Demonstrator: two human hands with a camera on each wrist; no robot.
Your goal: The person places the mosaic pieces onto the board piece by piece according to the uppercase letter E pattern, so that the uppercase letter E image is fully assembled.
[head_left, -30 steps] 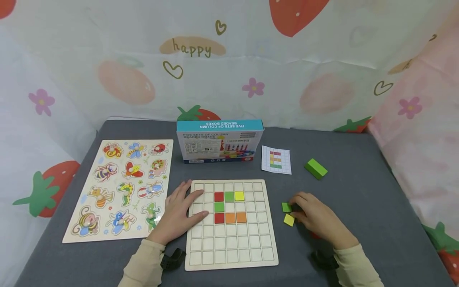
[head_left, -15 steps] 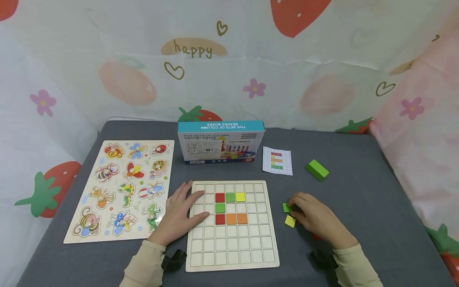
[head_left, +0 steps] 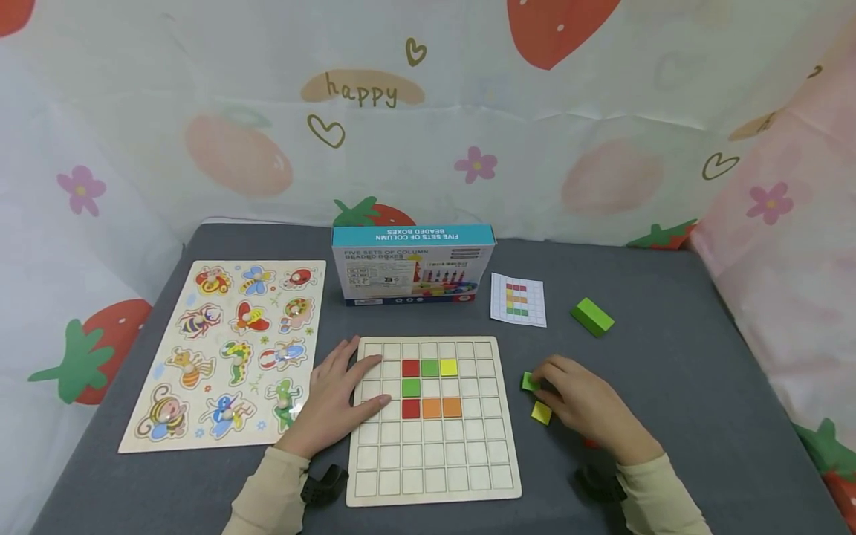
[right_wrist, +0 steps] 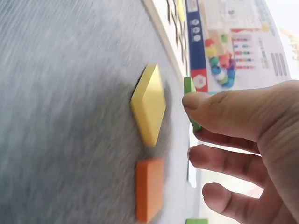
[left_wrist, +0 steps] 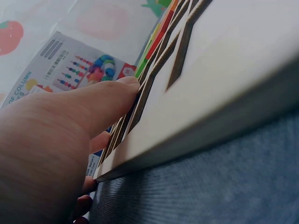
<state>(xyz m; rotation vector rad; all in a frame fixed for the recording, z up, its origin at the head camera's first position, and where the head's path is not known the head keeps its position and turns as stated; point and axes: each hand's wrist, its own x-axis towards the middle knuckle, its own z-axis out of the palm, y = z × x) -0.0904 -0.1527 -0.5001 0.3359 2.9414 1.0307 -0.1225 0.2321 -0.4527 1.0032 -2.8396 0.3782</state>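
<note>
My right hand (head_left: 588, 405), right of the frame's centre, pinches a green tile (right_wrist: 190, 100) between thumb and finger, the other fingers loosely bent. My left hand (head_left: 337, 401), left of centre, lies spread on the left side of the grid board (head_left: 435, 455), thumb and forefinger reaching over its edge.

I judge the tile light, stiff and hard to break; its painted face may be a little slippery. It is thin, so I would take it by opposite edges, with my fingertips clear of the underside. The face looks square, so I see no clear long axis. In the right wrist view it shows nearly edge-on, a narrow strip running up and down the frame, its top leaning slightly left. In the head view it sits askew to the board's rows. I cannot tell whether its lower edge touches the cloth.

Just below it in the head view, a yellow tile (head_left: 542, 413) lies flat, a corner towards me. A reddish-orange tile (right_wrist: 149, 190) lies near that one, low in the right wrist view. Farther out, a printed card (head_left: 533, 301) lies above the board's upper right corner, and right of that a green block (head_left: 592, 317), its long axis slanting from upper left to lower right.
</note>
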